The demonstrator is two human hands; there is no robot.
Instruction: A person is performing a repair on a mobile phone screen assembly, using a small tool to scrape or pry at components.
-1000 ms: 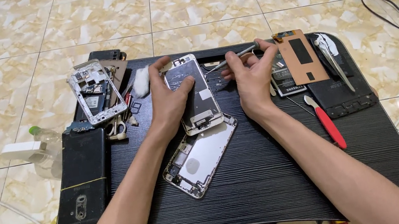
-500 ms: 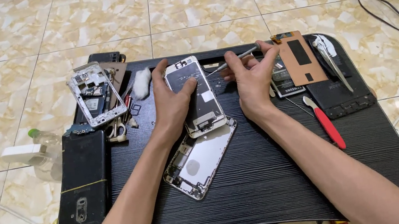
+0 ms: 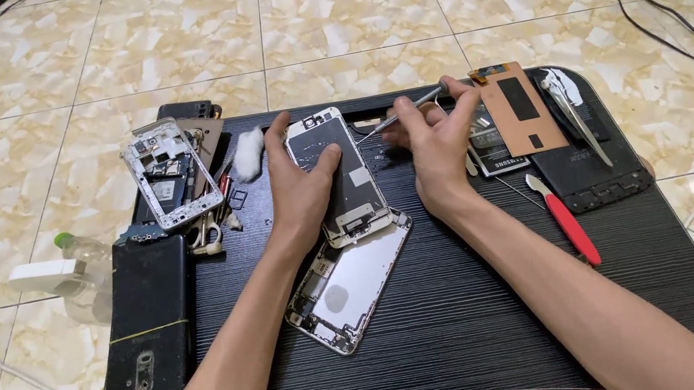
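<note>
An opened phone lies on a black lap table (image 3: 472, 313): its screen panel (image 3: 343, 177) is folded back, and the silver rear housing (image 3: 349, 287) lies nearer me. My left hand (image 3: 301, 188) rests on the screen panel's left edge, thumb across its back. My right hand (image 3: 438, 148) holds a thin metal tool (image 3: 397, 114), its tip pointing at the panel's upper right edge.
A stripped phone frame (image 3: 170, 173), a cotton wad (image 3: 249, 154) and a dark phone (image 3: 148, 322) lie at left. A brown phone back (image 3: 518, 108), tweezers (image 3: 575, 113), a black phone (image 3: 588, 175) and a red-handled tool (image 3: 568, 223) lie at right. Cables (image 3: 657, 16) cross the tiled floor.
My hands have stayed on the screen panel. The right hand has shifted slightly with the tool; the left thumb has spread a little across the panel.
</note>
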